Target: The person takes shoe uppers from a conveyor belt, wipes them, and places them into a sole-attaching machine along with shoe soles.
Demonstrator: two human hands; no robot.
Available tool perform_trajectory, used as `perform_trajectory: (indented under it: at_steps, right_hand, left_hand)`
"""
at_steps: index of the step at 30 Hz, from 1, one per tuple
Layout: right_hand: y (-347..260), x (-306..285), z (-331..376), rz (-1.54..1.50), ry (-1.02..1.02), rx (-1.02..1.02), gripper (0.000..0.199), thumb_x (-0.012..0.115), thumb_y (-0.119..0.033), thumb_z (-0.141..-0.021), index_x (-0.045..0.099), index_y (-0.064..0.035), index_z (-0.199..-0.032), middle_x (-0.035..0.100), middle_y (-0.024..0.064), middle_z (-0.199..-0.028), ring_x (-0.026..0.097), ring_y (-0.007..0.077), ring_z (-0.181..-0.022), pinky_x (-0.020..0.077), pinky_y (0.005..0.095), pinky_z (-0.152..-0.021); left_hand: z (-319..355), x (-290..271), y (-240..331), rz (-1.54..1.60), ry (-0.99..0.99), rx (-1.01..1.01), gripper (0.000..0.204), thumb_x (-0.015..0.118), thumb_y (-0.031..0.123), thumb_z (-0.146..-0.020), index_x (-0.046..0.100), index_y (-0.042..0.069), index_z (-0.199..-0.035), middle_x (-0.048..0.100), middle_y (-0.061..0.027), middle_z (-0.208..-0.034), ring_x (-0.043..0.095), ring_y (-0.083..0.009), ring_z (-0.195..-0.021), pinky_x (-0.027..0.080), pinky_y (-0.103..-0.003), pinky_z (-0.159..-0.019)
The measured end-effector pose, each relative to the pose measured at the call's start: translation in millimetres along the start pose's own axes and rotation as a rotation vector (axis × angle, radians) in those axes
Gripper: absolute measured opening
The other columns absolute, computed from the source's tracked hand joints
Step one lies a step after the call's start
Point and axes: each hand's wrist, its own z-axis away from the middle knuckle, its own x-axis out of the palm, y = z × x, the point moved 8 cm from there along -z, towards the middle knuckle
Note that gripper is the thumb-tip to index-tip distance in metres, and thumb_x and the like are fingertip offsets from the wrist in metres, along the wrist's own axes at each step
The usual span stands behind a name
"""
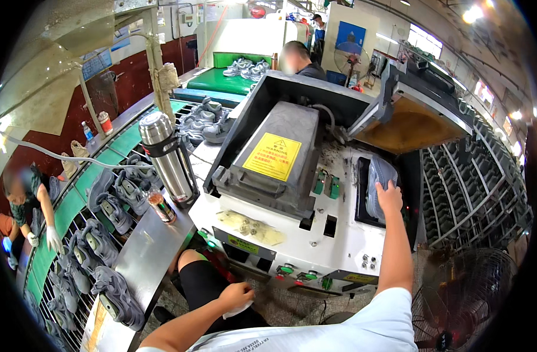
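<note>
My right hand (390, 197) reaches forward and grips the side of a grey shoe (374, 177). That shoe lies in a black recess (362, 215) on the right side of a white press machine (345, 234). Above the recess a hinged lid (397, 120) stands raised, its brown underside showing. Over my lap, my left hand (238, 295) is closed. Some white, cloth-like material (239, 310) shows beneath it; whether the fingers hold it is unclear. A dark cover (274, 135) with a yellow warning label closes the machine's left side.
At left, grey shoes (117, 293) stand on a wire conveyor (80, 199) beside a metal ledge (145, 252) with a steel flask (166, 155) and a bottle (160, 205). Co-workers are at far left and behind the machine. A rack (468, 188) and floor fan (465, 299) are at right.
</note>
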Motion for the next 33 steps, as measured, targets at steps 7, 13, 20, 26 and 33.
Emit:
perform_trajectory:
  at_steps: [7,13,20,26,33]
  right_hand:
    - [210,18,236,-0.721,0.595,0.235,0.018,0.050,-0.012,-0.089,0.055,0.0039,-0.096,0.057,0.0127,-0.088,0.052,0.0268,-0.078,0.0435,0.0369,-0.075]
    - [278,98,297,-1.573,0.062,0.912,0.027,0.046,-0.039,-0.089,0.047,-0.0129,-0.084,0.047,0.0021,-0.077,0.040,0.0164,-0.065,0.0320,0.0299,-0.061]
    - [167,147,368,-1.018,-0.415,0.552,0.030,0.053,-0.036,-0.084,0.047,-0.0097,-0.072,0.039,0.0025,-0.063,0.034,0.0127,-0.054,0.0298,0.0321,-0.053]
    - [-163,110,488,-1.403,-1.292,-0.249,0.055,0.070,-0.024,-0.080,0.050,-0.0014,-0.126,0.059,0.0095,-0.107,0.057,0.0188,-0.095,0.0440,0.0304,-0.085]
    - [-299,72,575,-1.192,-1.360,-0.864,0.011,0.060,-0.006,-0.081,0.061,0.0032,-0.087,0.060,0.0065,-0.075,0.058,0.0170,-0.069,0.0459,0.0278,-0.067]
  left_hand:
    - [-60,108,120,0.131,-0.260,0.448,0.023,0.050,0.023,-0.084,0.061,0.004,-0.092,0.064,-0.0191,-0.090,0.061,-0.0368,-0.087,0.047,-0.045,-0.076]
    - [-94,143,127,0.149,-0.399,0.267,0.022,0.046,0.019,-0.087,0.060,0.004,-0.095,0.064,-0.0172,-0.089,0.061,-0.0338,-0.083,0.045,-0.043,-0.075]
    - [-37,36,87,0.488,-0.062,0.207,0.032,0.047,0.029,-0.090,0.063,0.002,-0.083,0.066,-0.0159,-0.081,0.063,-0.0326,-0.078,0.047,-0.040,-0.071]
    - [68,-94,-4,0.484,0.528,-0.115,0.041,0.046,0.037,-0.093,0.066,0.001,-0.089,0.065,-0.0195,-0.081,0.063,-0.0355,-0.076,0.048,-0.041,-0.069]
    - [213,-127,-101,0.851,1.076,-0.172,0.034,0.048,0.028,-0.094,0.058,0.000,-0.079,0.057,-0.0055,-0.066,0.053,-0.0133,-0.061,0.043,-0.030,-0.058]
